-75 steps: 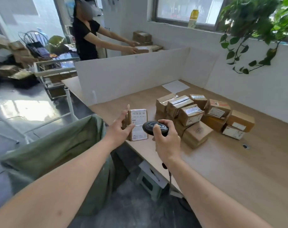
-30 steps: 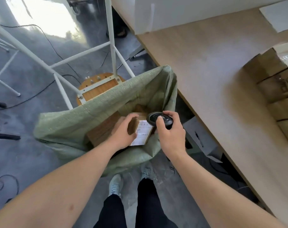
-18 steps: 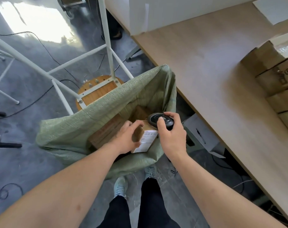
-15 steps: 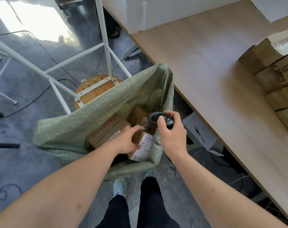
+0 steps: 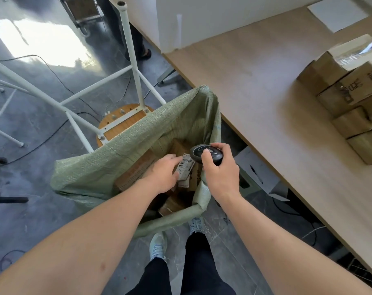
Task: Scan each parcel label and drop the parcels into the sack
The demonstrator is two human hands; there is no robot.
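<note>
One parcel (image 5: pixel 186 170) has just been released inside the sack (image 5: pixel 108 167); it was gripped half a second ago. Left hand (image 5: pixel 164 174) fingers now loose, touching its label. Scanner (image 5: pixel 206 154) gripped by right hand (image 5: pixel 220 169). More boxes (image 5: pixel 351 92) are left on the table (image 5: pixel 265 81).

A woven green sack (image 5: pixel 138 143) holds brown parcels (image 5: pixel 134 173), one with a white label (image 5: pixel 186 167); the scanner (image 5: pixel 206 154) is black.
</note>
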